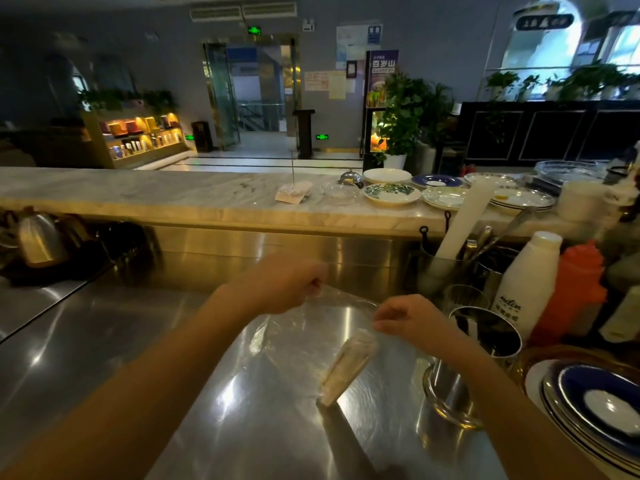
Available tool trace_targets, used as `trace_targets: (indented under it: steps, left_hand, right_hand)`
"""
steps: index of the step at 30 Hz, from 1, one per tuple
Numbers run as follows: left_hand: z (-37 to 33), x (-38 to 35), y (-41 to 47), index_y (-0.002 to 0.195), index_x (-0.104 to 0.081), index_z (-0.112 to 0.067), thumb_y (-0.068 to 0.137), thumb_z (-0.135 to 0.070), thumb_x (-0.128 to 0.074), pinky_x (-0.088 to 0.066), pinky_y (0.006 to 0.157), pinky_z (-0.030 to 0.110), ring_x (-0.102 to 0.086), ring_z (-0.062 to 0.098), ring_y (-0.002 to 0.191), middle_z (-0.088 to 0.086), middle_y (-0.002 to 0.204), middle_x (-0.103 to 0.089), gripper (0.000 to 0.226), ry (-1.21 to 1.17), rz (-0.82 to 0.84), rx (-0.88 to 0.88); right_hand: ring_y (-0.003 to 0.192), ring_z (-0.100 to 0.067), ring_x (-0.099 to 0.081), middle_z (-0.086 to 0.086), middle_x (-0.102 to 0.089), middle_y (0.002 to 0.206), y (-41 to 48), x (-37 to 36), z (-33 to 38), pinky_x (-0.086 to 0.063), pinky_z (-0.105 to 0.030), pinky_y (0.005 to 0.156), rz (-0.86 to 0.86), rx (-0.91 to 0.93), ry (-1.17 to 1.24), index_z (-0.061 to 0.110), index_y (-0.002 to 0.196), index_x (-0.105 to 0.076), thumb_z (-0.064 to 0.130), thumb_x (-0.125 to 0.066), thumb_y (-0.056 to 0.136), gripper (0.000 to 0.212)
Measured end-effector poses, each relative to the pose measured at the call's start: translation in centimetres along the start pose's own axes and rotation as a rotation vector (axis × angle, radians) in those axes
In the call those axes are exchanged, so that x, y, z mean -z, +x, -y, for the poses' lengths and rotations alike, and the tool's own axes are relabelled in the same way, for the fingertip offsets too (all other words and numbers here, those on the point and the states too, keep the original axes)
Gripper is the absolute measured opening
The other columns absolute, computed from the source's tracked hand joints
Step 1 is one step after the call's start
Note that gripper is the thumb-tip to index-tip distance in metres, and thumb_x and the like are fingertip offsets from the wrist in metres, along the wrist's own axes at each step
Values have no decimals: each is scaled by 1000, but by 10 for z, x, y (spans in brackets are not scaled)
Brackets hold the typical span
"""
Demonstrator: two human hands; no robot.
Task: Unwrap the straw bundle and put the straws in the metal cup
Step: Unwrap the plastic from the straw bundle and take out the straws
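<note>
both hands, left [287,285] and right [405,318], pinched the wrap [311,327] shut; best peeled slowly, keeping the straws [348,367] bundled near the cup [485,337].

Dim grey-walled lobby [433,36], glass lift doors [221,95], lit display shelf [142,133], marble counter [138,192].

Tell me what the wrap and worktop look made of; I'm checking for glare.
The wrap looks like thin clear plastic film: see-through, creased, glinting. The worktop looks like brushed stainless steel: grey, with streaked reflections of the lights.

steel counter [104,341] under metal cup [450,393], plates [595,400]
</note>
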State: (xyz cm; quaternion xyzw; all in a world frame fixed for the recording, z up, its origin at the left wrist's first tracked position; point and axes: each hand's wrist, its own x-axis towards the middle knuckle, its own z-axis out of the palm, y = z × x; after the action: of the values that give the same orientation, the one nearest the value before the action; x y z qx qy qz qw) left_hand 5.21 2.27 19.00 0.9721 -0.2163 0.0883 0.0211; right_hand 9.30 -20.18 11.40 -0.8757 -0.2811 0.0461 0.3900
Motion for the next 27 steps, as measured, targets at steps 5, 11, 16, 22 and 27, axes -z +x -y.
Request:
trace_targets:
  steps: [5,11,16,22,27]
  left_hand:
    - [17,-4,-8,89,-56,-24,86,-17,-57,-31,54,14,-50,9,71,-12,78,-53,7,-33,4,35]
    - [45,-5,-20,67,-48,-33,85,-14,-58,-40,56,22,-54,9,68,-6,76,-57,27,-4,121,239]
    - [60,-1,-32,64,-46,-41,81,-10,-62,-48,65,28,-56,9,73,-9,78,-59,39,-88,74,222]
    - [56,-18,-41,74,-50,-34,85,-12,-58,-42,59,23,-55,12,75,-4,84,-59,26,-49,87,263]
    - [51,-4,-42,68,-48,-37,82,-11,-59,-33,52,17,-50,5,67,-9,77,-55,31,35,129,204]
  right_hand:
    - [76,-11,-61,6,-63,74,-13,0,-15,-43,-14,68,-71,-65,19,18,81,-67,16,-60,84,9]
    - [75,-10,-60,4,-63,76,-23,10,-9,-46,-19,67,-227,-53,133,22,78,-64,14,-58,85,12]
    - [71,1,-60,4,-65,77,-28,20,-2,-47,-9,61,-377,-25,253,24,78,-65,18,-57,85,12]
    - [79,-14,-61,-4,-65,80,-37,7,-13,-46,-23,70,-392,-104,281,18,78,-64,14,-57,86,11]
    - [80,-19,-62,-7,-66,79,-38,8,-16,-51,-31,75,-357,-102,254,12,79,-65,14,-56,86,11]
